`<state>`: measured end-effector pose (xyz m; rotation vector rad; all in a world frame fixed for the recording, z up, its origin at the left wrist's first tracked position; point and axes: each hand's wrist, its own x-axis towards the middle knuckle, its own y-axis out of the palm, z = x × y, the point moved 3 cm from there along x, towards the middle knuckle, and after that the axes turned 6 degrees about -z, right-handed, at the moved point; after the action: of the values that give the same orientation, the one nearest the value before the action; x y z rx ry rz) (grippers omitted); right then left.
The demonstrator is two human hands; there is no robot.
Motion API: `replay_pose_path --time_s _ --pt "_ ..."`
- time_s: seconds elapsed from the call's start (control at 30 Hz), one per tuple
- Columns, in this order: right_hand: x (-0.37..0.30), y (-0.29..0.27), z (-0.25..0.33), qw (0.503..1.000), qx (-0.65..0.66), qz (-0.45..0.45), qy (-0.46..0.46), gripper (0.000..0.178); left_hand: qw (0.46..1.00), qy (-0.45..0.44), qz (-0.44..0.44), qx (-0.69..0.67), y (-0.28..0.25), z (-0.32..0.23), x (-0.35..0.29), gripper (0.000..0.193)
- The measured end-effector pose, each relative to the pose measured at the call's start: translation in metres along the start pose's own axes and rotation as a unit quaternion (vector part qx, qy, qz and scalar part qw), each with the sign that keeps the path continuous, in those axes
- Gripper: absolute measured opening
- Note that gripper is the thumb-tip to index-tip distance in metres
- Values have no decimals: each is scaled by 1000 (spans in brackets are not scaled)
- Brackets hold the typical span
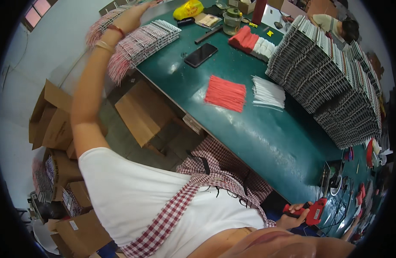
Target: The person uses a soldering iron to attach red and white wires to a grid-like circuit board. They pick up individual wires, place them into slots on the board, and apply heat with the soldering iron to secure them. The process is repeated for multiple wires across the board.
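Observation:
Out to the upper left, my left arm stretches over a stack of white racks with pink strands (146,41). My left hand (137,16) is at the top edge of the view, where its fingertips are cut off, so its grip cannot be made out. At the lower right, my right hand (293,218) is closed around the handle of a red glue gun (315,212), its front end toward the table's near edge. A bundle of red strips (225,93) and a bundle of white strips (269,92) lie side by side on the green table (249,137).
A tall layered stack of grey-white racks (323,73) occupies the right. Farther back are a black phone (201,55), a jar with a green lid (232,21), a yellow bag (188,9) and red and white bundles (252,42). Cardboard boxes (56,120) stand left. A person (335,26) sits beyond.

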<state>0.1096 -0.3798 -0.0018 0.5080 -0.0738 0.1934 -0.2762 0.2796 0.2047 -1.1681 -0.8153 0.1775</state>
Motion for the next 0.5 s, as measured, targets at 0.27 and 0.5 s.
replay_pose_path --time_s 0.27,0.5 --pt "-2 7 -4 999 7 38 23 33 984 -34 -80 154 204 129 -86 21" --pt "0 18 -7 997 61 -27 39 33 955 -126 -214 163 180 5 -16 29"
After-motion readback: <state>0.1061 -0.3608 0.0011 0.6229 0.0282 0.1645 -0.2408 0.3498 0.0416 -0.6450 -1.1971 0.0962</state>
